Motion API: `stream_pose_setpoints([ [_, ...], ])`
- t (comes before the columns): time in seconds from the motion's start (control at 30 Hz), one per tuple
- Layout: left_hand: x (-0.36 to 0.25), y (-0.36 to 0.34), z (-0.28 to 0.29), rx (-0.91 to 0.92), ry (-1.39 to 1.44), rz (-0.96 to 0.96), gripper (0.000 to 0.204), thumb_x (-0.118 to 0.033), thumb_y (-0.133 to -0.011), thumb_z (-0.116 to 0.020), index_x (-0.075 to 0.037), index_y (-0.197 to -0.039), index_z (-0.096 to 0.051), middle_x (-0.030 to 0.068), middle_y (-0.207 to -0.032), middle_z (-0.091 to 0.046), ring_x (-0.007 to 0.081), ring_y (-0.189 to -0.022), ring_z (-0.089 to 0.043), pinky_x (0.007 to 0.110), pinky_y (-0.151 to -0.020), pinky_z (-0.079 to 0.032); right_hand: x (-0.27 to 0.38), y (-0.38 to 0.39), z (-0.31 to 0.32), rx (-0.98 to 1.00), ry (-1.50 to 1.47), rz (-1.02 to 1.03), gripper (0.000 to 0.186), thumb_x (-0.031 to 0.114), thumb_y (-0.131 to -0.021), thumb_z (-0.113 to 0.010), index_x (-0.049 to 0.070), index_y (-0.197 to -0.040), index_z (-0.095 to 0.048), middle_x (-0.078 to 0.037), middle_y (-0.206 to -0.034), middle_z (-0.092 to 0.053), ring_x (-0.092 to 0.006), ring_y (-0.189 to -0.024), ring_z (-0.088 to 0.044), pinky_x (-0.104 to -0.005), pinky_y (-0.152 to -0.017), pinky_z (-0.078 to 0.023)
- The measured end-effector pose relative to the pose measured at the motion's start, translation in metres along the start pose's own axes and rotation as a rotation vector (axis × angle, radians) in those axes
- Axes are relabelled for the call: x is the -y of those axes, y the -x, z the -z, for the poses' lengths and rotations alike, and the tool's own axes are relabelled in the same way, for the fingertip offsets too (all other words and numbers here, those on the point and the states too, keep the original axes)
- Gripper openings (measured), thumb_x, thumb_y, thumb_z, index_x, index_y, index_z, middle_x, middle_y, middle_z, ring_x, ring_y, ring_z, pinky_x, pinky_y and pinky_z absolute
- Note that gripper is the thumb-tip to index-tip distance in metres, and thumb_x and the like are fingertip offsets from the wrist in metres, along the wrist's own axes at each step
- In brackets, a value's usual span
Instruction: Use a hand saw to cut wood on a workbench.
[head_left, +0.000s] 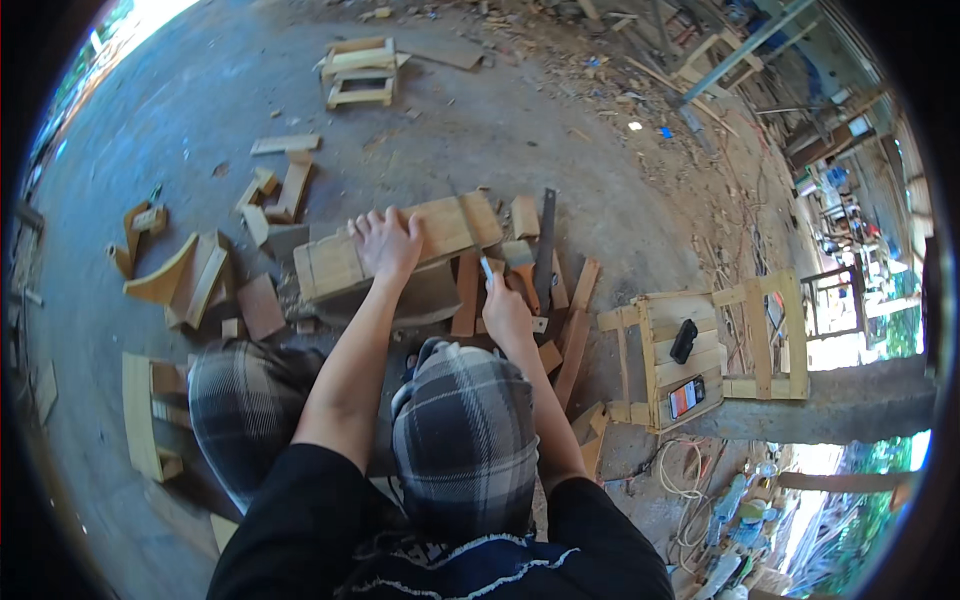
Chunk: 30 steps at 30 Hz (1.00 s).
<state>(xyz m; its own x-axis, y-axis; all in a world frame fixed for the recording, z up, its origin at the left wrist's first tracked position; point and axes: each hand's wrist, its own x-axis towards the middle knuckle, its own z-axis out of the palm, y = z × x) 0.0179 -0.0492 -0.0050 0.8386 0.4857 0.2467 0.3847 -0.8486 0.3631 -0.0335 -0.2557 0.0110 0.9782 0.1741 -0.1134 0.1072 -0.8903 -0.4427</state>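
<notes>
My left hand point(385, 245), fingers spread, presses on a pale wooden board point(330, 265) lying across a grey support point(425, 295) in front of me. My right hand point(505, 300) is closed on the pale handle of a narrow saw point(467, 225), whose blade crosses the board near its right end. A second, wider dark saw point(546, 235) lies just right of the board, among wood offcuts point(580, 320). My knees, in grey plaid trousers, are bent below my arms.
Curved and angled wood pieces point(180, 275) lie to the left; a small wooden stool point(360, 70) stands farther ahead. At the right, a wooden crate point(665, 355) carries a phone point(687, 398) and a black case point(684, 340). Cables point(680, 475) and debris lie beside it.
</notes>
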Motion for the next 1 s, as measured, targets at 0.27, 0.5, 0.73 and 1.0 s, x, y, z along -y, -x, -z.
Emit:
stream_pose_setpoints([
  [0.27,0.002,0.011,-0.018,-0.052,-0.016,0.031,0.050,-0.050,-0.090,-0.047,-0.006,-0.107,-0.063,0.0199,-0.114,-0.057,0.0372,-0.120,-0.043,0.050,-0.110,-0.019,0.001,-0.004,-0.024,-0.078,0.019,-0.025,0.021,0.026,-0.100,-0.036,0.007,-0.102,-0.046,-0.027,-0.075,-0.063,-0.0460,-0.073,-0.062,-0.0554,-0.062,-0.048],
  [0.5,0.005,0.013,-0.016,-0.060,-0.008,0.004,0.049,-0.049,-0.090,-0.048,-0.005,-0.108,-0.062,0.0203,-0.115,-0.056,0.0369,-0.121,-0.042,0.051,-0.111,-0.018,-0.011,0.057,-0.011,0.031,-0.002,-0.129,0.020,0.025,-0.099,-0.037,0.007,-0.104,-0.044,-0.026,-0.072,-0.063,-0.0469,-0.072,-0.061,-0.0566,-0.061,-0.046],
  [0.73,0.009,0.009,-0.009,-0.008,0.037,-0.015,0.048,-0.048,-0.090,-0.049,-0.006,-0.107,-0.062,0.0200,-0.114,-0.056,0.0373,-0.121,-0.041,0.051,-0.111,-0.017,0.009,0.027,-0.005,0.027,0.007,-0.121,0.021,0.025,-0.099,-0.037,0.006,-0.104,-0.046,-0.028,-0.078,-0.063,-0.0463,-0.079,-0.062,-0.0566,-0.066,-0.047],
  [1.0,0.006,0.013,-0.015,-0.051,0.001,0.023,0.047,-0.046,-0.091,-0.048,-0.004,-0.107,-0.061,0.0196,-0.115,-0.056,0.0365,-0.121,-0.041,0.051,-0.111,-0.017,0.018,-0.016,-0.018,-0.024,-0.017,-0.054,0.024,0.026,-0.099,-0.037,0.005,-0.104,-0.047,-0.030,-0.086,-0.062,-0.0483,-0.082,-0.060,-0.0565,-0.067,-0.046],
])
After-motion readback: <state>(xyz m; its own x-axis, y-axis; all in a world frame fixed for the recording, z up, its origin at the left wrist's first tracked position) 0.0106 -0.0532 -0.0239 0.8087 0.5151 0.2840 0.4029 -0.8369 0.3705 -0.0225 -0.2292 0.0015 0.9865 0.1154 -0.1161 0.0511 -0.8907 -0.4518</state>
